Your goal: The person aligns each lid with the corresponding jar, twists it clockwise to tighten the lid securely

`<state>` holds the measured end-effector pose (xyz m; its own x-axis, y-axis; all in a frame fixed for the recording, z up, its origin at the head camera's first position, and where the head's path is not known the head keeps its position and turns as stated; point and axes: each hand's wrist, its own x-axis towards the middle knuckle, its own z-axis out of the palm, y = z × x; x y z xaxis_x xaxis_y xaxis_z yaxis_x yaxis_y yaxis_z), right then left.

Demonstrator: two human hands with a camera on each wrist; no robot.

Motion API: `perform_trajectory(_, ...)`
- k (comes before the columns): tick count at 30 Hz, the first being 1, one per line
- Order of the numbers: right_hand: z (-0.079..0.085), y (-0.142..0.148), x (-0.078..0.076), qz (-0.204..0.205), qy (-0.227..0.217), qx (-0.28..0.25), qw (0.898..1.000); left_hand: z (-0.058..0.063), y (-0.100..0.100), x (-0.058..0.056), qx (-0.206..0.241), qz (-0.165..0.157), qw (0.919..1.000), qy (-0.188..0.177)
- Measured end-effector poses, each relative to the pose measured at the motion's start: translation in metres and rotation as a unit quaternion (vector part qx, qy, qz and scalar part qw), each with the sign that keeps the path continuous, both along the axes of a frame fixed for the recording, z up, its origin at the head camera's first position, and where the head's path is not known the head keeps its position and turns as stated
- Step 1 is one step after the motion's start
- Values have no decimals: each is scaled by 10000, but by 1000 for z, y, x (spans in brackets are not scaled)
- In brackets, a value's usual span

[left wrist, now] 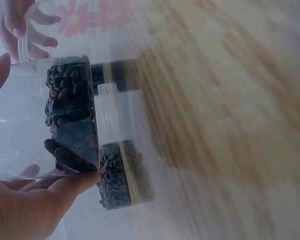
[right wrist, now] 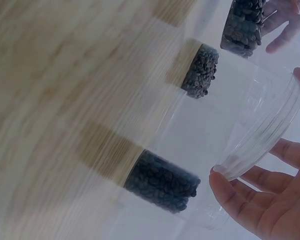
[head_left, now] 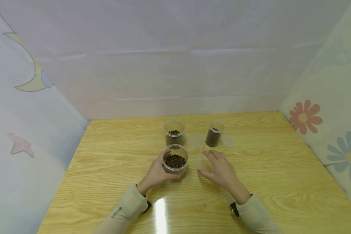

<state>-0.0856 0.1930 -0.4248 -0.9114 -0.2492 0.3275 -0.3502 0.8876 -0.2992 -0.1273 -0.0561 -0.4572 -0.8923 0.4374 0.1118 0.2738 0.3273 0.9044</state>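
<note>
My left hand [head_left: 160,170] grips the side of a clear round jar [head_left: 184,169], partly filled with dark coffee beans [head_left: 175,161]. Its mouth is uncovered. In the right wrist view this jar [right wrist: 242,27] appears raised off the table. My right hand [head_left: 222,169] pinches a clear round lid [right wrist: 265,135] by its edge, thumb on one side and fingers on the other. That lid is held tilted, to the right of the jar and apart from it.
Behind the held jar stands another open jar [head_left: 175,140] with coffee beans. A narrower open jar [head_left: 213,138] of dark contents is at the back right. Two clear lids lie on the wooden table [head_left: 120,156], a larger lid [head_left: 196,141] and a smaller lid [head_left: 228,140]. Printed fabric walls surround the table.
</note>
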Motion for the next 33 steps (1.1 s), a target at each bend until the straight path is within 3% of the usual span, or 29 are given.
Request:
perform_trajectory(20,-1,11,3,-193,-88,-8,9998,2,11,1,-26,-130,9999,-89)
perform_trajectory(33,16,15,7,-88,153,-258,9995,3,13,1,-133,-158,9998,-43)
